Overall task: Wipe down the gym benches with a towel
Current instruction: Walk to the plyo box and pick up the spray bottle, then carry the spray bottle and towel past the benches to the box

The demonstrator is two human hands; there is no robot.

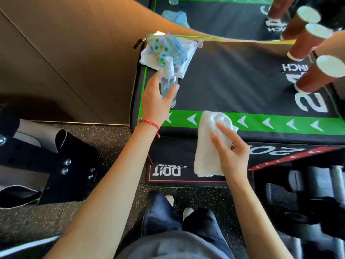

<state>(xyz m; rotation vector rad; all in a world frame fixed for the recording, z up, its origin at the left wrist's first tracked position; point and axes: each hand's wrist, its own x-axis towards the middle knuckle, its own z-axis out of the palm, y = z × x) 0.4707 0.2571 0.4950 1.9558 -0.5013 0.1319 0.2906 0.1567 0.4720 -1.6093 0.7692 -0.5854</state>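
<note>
A black padded gym box (233,81) with a green arrow stripe along its near edge stands in front of me. My right hand (230,148) grips a white towel (207,146) that hangs over the box's front edge. My left hand (158,98) is wrapped around a clear spray bottle (169,81) with a white nozzle, which stands upright on the box's left part. A lower black box (186,165) with red trim sits beneath the front.
Folded cloths (168,51), one dotted, lie at the box's far left corner. Several brown paper cups (313,75) stand on the right. A mirror (224,15) rises behind. A cardboard sheet (65,53) leans at left. Black equipment (46,161) lies on the speckled floor.
</note>
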